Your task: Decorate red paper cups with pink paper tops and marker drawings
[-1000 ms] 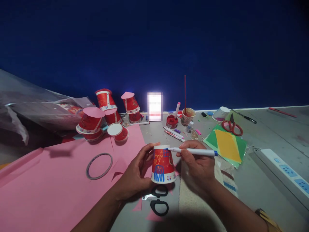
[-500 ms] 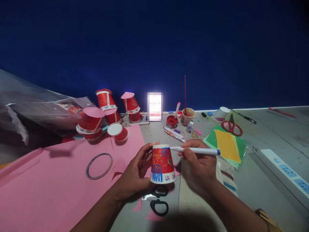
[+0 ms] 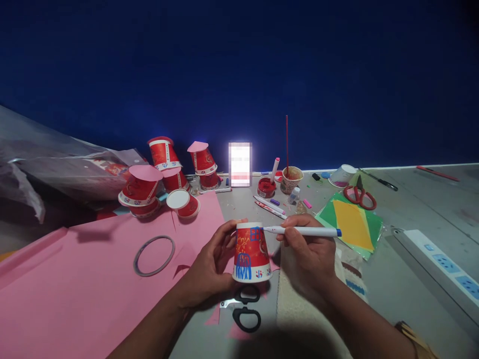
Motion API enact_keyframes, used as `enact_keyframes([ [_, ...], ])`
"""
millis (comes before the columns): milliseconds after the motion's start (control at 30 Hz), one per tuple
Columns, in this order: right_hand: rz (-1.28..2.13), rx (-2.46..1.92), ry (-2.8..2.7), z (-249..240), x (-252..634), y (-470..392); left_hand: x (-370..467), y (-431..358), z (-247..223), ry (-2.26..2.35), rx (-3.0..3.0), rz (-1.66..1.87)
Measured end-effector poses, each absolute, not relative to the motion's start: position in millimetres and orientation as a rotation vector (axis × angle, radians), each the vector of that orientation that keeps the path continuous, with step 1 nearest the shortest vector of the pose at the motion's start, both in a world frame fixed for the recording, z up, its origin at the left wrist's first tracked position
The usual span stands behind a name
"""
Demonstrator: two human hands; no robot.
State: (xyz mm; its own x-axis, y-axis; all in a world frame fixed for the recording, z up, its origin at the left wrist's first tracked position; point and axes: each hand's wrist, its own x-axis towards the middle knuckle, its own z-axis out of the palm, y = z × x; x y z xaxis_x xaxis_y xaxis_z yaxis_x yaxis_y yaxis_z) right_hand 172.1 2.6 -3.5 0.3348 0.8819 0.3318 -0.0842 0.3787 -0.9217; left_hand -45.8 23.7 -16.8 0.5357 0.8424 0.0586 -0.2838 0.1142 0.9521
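Note:
Upside down in my left hand (image 3: 215,264) is a red paper cup (image 3: 253,252), gripped from its left side with the fingers behind it. A blue arched door shape is drawn low on its wall, and a blue window grid near its top right. My right hand (image 3: 309,249) pinches a white marker (image 3: 314,232) with a blue end, held level. The marker's tip meets the cup beside the window drawing, or sits very close to it. Just below the cup, scissors with black handles (image 3: 247,319) lie on the table.
Pink paper (image 3: 93,279) covers the left, with a grey ring (image 3: 154,256) on it. Stacked red cups (image 3: 164,154) stand behind. At the back are a red paint jar (image 3: 266,187) and a cup with a brush (image 3: 292,180). Red-handled scissors (image 3: 359,198) and a power strip (image 3: 441,264) are right.
Little differs. The blue window grid looks slightly fuller on its right side, and the cup has shifted up a touch; both hands keep their hold.

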Motion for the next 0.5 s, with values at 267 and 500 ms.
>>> enact_keyframes([
  [267, 0.970, -0.972, -0.928, 3, 174, -1, -44, 22, -11, 0.645, 1.129, 0.895],
  [500, 0.909, -1.001, -0.905, 5, 177, 12, -47, 29, -18, 0.747, 1.262, 0.930],
])
